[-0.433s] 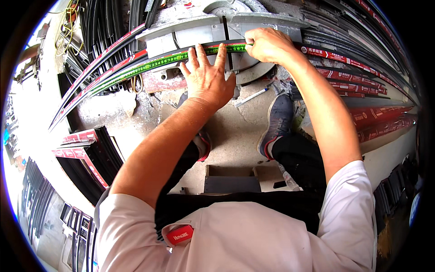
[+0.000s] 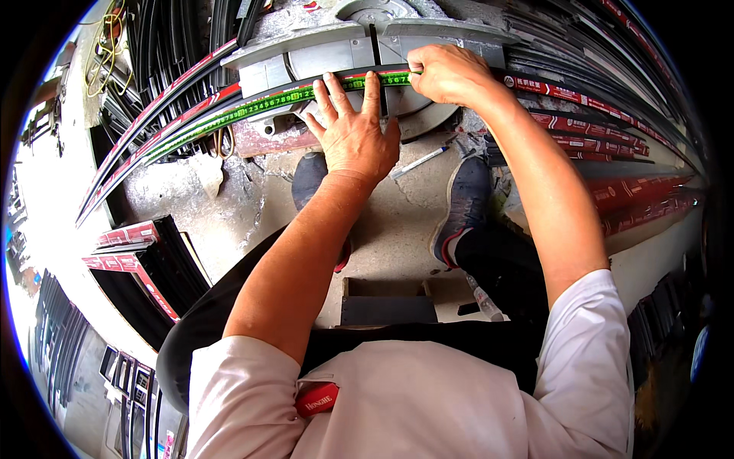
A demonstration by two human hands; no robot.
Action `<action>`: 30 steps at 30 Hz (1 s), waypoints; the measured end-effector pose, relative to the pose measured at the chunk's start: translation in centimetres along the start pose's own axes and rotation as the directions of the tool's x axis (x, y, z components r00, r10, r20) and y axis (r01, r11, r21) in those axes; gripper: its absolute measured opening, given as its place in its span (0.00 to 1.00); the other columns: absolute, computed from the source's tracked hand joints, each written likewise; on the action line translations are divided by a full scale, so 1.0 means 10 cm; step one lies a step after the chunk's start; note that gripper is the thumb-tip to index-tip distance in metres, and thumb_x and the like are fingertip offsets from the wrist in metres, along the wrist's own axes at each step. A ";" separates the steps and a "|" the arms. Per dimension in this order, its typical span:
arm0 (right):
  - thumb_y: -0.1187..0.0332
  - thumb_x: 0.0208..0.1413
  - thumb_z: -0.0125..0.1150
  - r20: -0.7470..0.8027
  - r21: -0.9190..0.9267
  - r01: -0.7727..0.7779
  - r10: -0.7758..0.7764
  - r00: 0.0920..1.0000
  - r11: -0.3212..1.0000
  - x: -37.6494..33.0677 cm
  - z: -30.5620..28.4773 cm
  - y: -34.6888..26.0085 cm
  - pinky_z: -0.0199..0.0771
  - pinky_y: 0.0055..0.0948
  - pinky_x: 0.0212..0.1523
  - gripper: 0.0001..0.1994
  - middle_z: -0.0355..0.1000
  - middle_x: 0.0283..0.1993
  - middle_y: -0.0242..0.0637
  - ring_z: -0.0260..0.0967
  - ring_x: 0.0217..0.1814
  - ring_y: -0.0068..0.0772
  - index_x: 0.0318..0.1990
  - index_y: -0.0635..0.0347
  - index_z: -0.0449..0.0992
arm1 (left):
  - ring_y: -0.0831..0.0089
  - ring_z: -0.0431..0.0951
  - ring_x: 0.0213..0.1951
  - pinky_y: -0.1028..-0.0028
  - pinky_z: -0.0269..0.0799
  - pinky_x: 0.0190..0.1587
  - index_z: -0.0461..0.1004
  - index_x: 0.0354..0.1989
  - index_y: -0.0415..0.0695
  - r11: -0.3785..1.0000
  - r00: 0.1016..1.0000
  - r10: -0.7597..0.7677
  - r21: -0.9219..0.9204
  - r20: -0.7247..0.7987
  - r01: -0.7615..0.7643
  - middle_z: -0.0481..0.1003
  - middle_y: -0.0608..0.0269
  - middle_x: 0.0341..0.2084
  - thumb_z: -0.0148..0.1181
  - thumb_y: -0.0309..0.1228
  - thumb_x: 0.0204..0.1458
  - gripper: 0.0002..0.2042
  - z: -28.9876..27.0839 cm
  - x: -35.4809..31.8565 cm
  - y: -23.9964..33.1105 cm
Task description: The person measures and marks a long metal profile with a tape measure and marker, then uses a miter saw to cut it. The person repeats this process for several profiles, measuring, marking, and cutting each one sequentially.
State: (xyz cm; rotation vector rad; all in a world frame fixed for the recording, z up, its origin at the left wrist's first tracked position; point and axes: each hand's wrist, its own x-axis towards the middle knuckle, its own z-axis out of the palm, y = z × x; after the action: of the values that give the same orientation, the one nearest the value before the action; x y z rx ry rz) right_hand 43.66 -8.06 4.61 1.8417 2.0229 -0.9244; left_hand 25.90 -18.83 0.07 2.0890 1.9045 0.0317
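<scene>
A green tape measure blade runs along a long dark profile strip with red and white film, laid across the grey bed of a mitre saw. My left hand is open, its fingers spread and their tips resting on the tape and the strip's edge. To its right, my right hand is closed, with thumb and bent fingers pinching the tape by its right end, past the dark slot in the saw bed. The fingers partly hide the tape's tip.
Bundles of dark profiles lie at the back left and along the right. Black frame pieces with red film stand at the left. A pen lies on the floor between my shoes, and an open box sits nearer me.
My left knee has swung outward to the left, and my left elbow has come inward. Both hands keep their places on the tape; the whole view has shifted slightly.
</scene>
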 end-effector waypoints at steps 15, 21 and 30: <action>0.54 0.59 0.65 -0.099 -0.041 0.027 -0.031 0.995 0.999 -0.16 0.06 0.01 0.76 0.53 0.55 0.16 0.80 0.51 0.50 0.76 0.58 0.60 0.49 0.51 0.78 | 0.26 0.37 0.78 0.27 0.48 0.70 0.50 0.81 0.63 1.000 0.999 0.020 -0.022 -0.039 -0.021 0.40 0.25 0.77 0.61 0.53 0.58 0.43 0.13 -0.01 -0.03; 0.44 0.59 0.67 -0.397 0.071 -0.043 0.068 0.915 0.997 -0.34 0.34 0.16 0.73 0.50 0.63 0.31 0.74 0.61 0.53 0.72 0.65 0.57 0.65 0.49 0.74 | 0.24 0.38 0.77 0.28 0.49 0.70 0.50 0.81 0.61 0.998 0.996 0.048 -0.034 -0.073 -0.051 0.40 0.25 0.77 0.62 0.54 0.57 0.44 0.18 0.00 -0.05; 0.50 0.65 0.56 -0.300 0.674 -0.350 0.674 0.676 0.651 -0.85 1.44 0.43 0.79 0.50 0.52 0.23 0.82 0.44 0.54 0.81 0.48 0.59 0.50 0.63 0.78 | 0.24 0.35 0.78 0.30 0.51 0.69 0.51 0.81 0.58 0.995 0.990 0.080 -0.045 -0.119 -0.086 0.39 0.23 0.77 0.60 0.52 0.58 0.42 0.22 -0.01 -0.07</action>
State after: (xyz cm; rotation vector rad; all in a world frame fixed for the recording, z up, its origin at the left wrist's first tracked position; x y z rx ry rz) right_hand 46.01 -23.52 -2.71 3.1110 1.2616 -0.9569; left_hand 25.71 -19.32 -2.21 2.1757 1.8599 0.2228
